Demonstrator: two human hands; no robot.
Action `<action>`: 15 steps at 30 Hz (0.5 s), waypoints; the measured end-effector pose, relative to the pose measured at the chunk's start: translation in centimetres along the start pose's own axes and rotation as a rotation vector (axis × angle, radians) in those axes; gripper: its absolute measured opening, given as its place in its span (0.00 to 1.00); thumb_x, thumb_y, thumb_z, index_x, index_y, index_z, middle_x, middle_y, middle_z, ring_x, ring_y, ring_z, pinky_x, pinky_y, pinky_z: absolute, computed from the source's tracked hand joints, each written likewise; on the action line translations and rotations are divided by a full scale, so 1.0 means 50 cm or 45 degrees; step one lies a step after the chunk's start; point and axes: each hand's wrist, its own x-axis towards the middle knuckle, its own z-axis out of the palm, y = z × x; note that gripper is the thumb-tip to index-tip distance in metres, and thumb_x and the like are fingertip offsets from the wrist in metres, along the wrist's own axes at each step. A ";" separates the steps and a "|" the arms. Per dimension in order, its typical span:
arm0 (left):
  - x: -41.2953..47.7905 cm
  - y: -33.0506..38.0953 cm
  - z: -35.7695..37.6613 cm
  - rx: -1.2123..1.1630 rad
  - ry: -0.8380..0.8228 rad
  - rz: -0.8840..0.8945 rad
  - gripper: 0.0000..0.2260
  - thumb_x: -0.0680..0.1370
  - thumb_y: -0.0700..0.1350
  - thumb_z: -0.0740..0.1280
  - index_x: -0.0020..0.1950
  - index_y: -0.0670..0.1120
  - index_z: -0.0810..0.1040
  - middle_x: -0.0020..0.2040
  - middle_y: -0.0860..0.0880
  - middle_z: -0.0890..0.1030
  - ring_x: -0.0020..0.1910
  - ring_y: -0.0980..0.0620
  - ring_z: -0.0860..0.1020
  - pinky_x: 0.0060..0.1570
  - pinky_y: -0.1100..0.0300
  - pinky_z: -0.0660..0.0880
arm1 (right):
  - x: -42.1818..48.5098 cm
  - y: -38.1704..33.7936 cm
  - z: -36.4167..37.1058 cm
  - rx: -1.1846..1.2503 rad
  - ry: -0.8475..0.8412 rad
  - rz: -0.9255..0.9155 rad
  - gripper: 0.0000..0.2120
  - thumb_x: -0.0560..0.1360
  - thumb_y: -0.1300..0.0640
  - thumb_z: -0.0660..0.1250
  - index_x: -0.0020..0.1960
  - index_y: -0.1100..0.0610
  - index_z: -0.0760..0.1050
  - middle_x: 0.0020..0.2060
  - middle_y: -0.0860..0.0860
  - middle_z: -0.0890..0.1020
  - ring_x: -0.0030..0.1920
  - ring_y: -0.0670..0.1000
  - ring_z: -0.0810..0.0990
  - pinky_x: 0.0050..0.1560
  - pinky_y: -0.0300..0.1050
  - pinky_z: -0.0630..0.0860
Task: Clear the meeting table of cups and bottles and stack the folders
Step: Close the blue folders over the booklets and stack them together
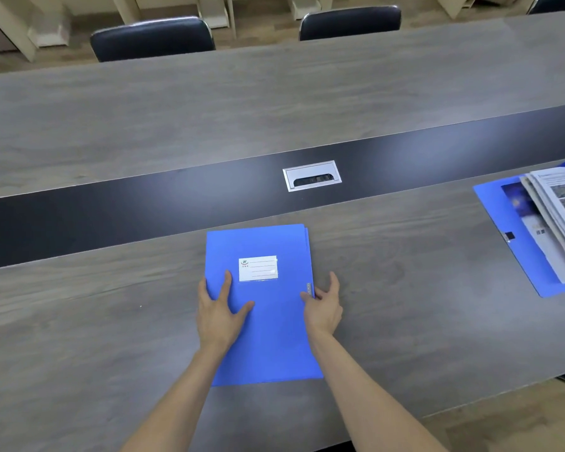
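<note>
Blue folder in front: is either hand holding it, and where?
Neither grips it. The left hand rests flat on the blue folder at its left edge; the right hand touches its right edge by the clasp.

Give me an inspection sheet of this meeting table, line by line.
Surface: grey wood-grain table with a dark centre strip.
Job's things: closed blue folder lies flat, white label up; open blue folder lies at the right. Cups and bottles: nothing seen.
Clutter: printed papers fanned on the open blue folder.
Hands: left hand rests on the closed blue folder's left edge; right hand touches its right edge, fingers straight.
Cables: nothing seen; a silver cable port sits in the strip.
Surroundings: two dark chairs beyond the table.
</note>
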 end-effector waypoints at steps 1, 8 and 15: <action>0.002 0.002 -0.003 -0.027 -0.007 -0.030 0.42 0.73 0.57 0.75 0.82 0.57 0.58 0.82 0.43 0.50 0.81 0.44 0.55 0.72 0.47 0.66 | -0.001 0.000 0.003 0.012 -0.006 0.016 0.28 0.76 0.65 0.70 0.74 0.52 0.70 0.55 0.50 0.86 0.52 0.52 0.83 0.56 0.49 0.79; 0.018 0.047 -0.073 -0.879 -0.015 -0.462 0.25 0.67 0.49 0.81 0.60 0.47 0.78 0.60 0.48 0.85 0.52 0.44 0.85 0.54 0.45 0.81 | 0.003 -0.036 -0.049 0.158 -0.214 0.013 0.05 0.73 0.55 0.70 0.45 0.50 0.84 0.39 0.43 0.86 0.42 0.51 0.83 0.46 0.46 0.79; -0.059 0.213 -0.047 -1.279 -0.410 -0.307 0.32 0.71 0.40 0.79 0.70 0.52 0.67 0.60 0.52 0.82 0.55 0.44 0.84 0.49 0.44 0.82 | 0.028 -0.076 -0.233 0.065 -0.185 -0.131 0.22 0.73 0.37 0.66 0.64 0.43 0.75 0.55 0.41 0.82 0.57 0.49 0.81 0.62 0.53 0.78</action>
